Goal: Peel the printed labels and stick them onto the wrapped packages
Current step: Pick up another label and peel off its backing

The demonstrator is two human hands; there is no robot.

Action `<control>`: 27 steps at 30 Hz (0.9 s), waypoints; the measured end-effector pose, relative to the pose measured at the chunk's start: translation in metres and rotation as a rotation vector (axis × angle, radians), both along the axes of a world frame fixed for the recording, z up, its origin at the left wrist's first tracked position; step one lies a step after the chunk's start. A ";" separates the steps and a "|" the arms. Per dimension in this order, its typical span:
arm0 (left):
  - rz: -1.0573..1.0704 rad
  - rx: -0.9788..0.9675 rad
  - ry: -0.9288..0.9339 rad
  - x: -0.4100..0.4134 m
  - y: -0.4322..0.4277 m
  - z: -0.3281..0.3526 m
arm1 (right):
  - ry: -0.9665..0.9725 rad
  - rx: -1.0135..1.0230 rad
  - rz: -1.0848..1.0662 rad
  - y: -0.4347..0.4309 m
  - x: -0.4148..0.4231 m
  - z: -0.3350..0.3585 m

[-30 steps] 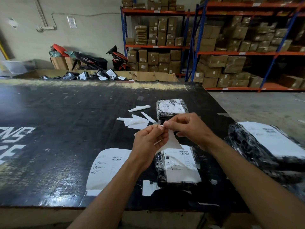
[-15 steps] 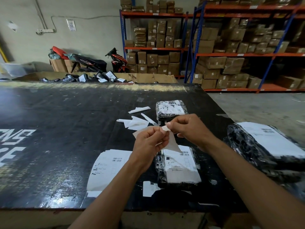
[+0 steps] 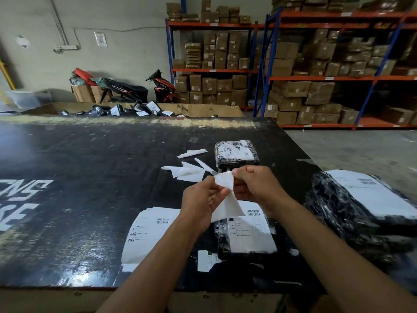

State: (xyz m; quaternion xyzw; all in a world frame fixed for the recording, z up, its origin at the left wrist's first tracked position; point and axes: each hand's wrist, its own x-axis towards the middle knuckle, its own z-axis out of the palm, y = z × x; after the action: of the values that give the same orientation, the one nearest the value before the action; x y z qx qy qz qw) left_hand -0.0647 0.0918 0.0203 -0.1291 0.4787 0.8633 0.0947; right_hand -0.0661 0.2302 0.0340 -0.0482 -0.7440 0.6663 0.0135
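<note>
Both hands are up over the near right part of the black bench (image 3: 90, 199), and together they hold one white label (image 3: 226, 199). The left hand (image 3: 203, 204) has its fingers closed on the lower part of the label. The right hand (image 3: 257, 186) pinches the top corner, which curls over. The label hangs down between the hands and hides part of the wrapped package (image 3: 248, 236) that lies on the bench just under them. This package is black and shiny and has a white label with a bar code on its top. Just left of it a sheet of printed labels (image 3: 146, 236) lies flat on the bench. A bit farther away, some white paper scraps (image 3: 187, 170) are spread on the bench. Right of the scraps sits a small wrapped package (image 3: 235, 154), close behind the right hand. On the right side, a pile of bigger black packages (image 3: 352, 211) rests with a white label on top. Far away, past the bench, a wide cardboard box (image 3: 203, 109) holds more black packages. Behind it stand a motorbike (image 3: 162, 86) and tall shelves (image 3: 327, 77) full of brown boxes.
</note>
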 end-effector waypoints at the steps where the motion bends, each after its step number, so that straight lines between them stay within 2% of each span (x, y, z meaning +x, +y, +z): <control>1: 0.009 0.009 -0.008 -0.001 0.000 0.000 | 0.000 -0.006 0.006 -0.001 0.000 -0.001; 8: 0.048 -0.120 -0.062 -0.006 -0.004 -0.002 | -0.003 -0.017 0.025 -0.005 0.005 -0.006; 13: 0.081 -0.016 -0.108 -0.013 -0.009 -0.003 | -0.019 0.027 -0.008 0.001 0.007 -0.009; 20: 0.015 0.017 -0.034 -0.017 -0.004 -0.006 | -0.032 0.008 -0.041 0.005 0.005 -0.011; 27: -0.020 -0.092 0.011 -0.021 0.000 -0.007 | -0.082 0.014 -0.027 0.006 -0.003 -0.006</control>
State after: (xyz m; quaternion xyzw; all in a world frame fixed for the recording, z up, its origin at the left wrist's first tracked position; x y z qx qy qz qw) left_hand -0.0861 0.0914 0.0129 -0.1240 0.5196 0.8400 0.0945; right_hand -0.0691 0.2364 0.0278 -0.0857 -0.7479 0.6582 -0.0077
